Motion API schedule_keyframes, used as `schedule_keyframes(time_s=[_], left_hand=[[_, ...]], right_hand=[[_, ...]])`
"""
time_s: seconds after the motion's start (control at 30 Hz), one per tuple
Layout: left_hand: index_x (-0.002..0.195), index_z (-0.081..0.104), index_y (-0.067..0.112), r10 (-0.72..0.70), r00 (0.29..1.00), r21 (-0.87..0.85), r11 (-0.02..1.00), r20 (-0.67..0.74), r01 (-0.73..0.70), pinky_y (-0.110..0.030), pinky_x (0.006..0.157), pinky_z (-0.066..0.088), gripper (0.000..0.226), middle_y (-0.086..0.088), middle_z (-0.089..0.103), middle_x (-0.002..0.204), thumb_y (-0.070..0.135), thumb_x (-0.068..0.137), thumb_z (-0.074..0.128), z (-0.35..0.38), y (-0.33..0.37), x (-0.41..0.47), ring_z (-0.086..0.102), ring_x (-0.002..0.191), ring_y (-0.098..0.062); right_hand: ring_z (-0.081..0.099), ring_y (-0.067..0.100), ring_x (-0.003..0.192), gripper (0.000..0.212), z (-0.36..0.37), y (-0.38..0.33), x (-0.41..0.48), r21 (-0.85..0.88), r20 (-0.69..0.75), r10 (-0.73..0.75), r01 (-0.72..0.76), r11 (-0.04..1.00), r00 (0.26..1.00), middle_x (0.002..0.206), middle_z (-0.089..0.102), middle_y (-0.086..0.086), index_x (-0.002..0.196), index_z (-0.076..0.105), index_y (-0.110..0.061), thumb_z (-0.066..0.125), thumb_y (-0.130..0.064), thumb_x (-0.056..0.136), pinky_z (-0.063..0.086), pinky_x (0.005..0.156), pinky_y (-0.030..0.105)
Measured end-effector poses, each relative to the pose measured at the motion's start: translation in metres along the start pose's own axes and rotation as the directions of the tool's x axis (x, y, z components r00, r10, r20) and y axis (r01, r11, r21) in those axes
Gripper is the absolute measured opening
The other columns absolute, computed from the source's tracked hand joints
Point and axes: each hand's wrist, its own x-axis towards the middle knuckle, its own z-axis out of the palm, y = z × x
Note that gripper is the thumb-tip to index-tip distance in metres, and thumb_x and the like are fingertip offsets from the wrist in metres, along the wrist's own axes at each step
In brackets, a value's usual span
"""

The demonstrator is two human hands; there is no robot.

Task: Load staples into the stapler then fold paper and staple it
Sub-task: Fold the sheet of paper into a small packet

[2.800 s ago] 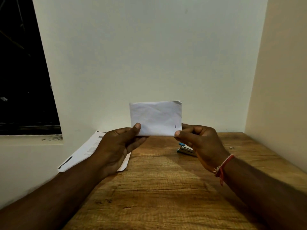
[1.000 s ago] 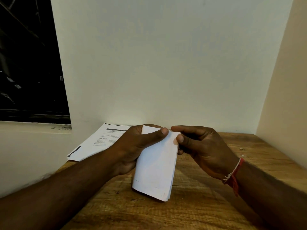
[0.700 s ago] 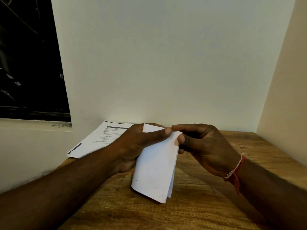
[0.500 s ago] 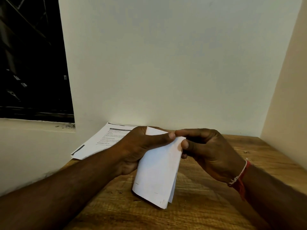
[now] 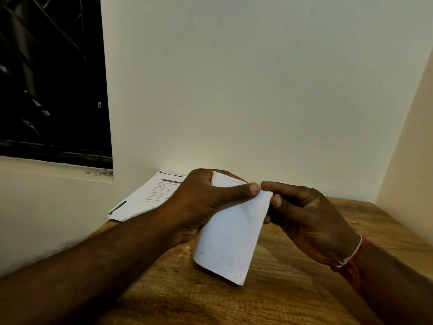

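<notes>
A folded white paper hangs tilted above the wooden table, its lower corner pointing down towards me. My left hand grips its upper left part, thumb laid across the front. My right hand pinches the upper right corner between thumb and forefinger. Small staple marks show near the paper's lower edge. The stapler is hidden from view.
A printed sheet lies at the table's far left corner, overhanging the edge. White walls close in behind and to the right. A dark window is at the upper left. A red thread band circles my right wrist.
The paper was held upright in landscape, then turned and lowered so it hangs down. Over the last second both hands keep their grip with only slight shifts.
</notes>
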Motion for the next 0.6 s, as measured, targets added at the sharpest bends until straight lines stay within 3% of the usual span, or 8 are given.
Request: schedule_keyframes(time_s=[0.27, 0.47, 0.6], left_hand=[[0.105, 0.085, 0.014, -0.028, 1.000, 0.040, 0.999, -0.012, 0.029, -0.066, 0.101, 0.065, 0.060, -0.014, 0.088, 0.105, 0.051, 0.063, 0.108, 0.0008, -0.0016, 0.0011, 0.085, 0.103, -0.039], [0.106, 0.085, 0.008, -0.030, 0.999, -0.020, 0.999, 0.032, 0.031, -0.069, 0.105, 0.062, 0.042, -0.020, 0.086, 0.109, 0.033, 0.077, 0.101, 0.0009, -0.0030, 0.0009, 0.083, 0.107, -0.045], [0.102, 0.087, 0.011, -0.035, 0.999, -0.002, 0.999, 0.026, 0.035, -0.065, 0.103, 0.064, 0.045, -0.017, 0.087, 0.106, 0.038, 0.069, 0.101, 0.0010, -0.0013, 0.0003, 0.085, 0.105, -0.041]], right_hand=[[0.074, 0.029, 0.081, 0.061, -0.0021, 0.0016, 0.0007, -0.010, -0.029, -0.004, 0.004, 1.000, 1.000, 0.102, 0.081, 0.019, 0.117, 0.085, -0.012, 0.103, -0.042, 0.067, 0.066, 0.081, 0.040], [0.075, 0.028, 0.082, 0.057, -0.0026, 0.0009, 0.0016, -0.008, -0.023, -0.001, 0.000, 1.000, 1.000, 0.101, 0.082, 0.017, 0.109, 0.087, -0.013, 0.105, -0.041, 0.063, 0.065, 0.078, 0.035], [0.076, 0.029, 0.088, 0.054, -0.0017, 0.0010, 0.0022, 0.000, -0.023, -0.013, 0.013, 1.000, 1.000, 0.107, 0.083, 0.017, 0.105, 0.088, -0.013, 0.105, -0.041, 0.062, 0.066, 0.079, 0.036]])
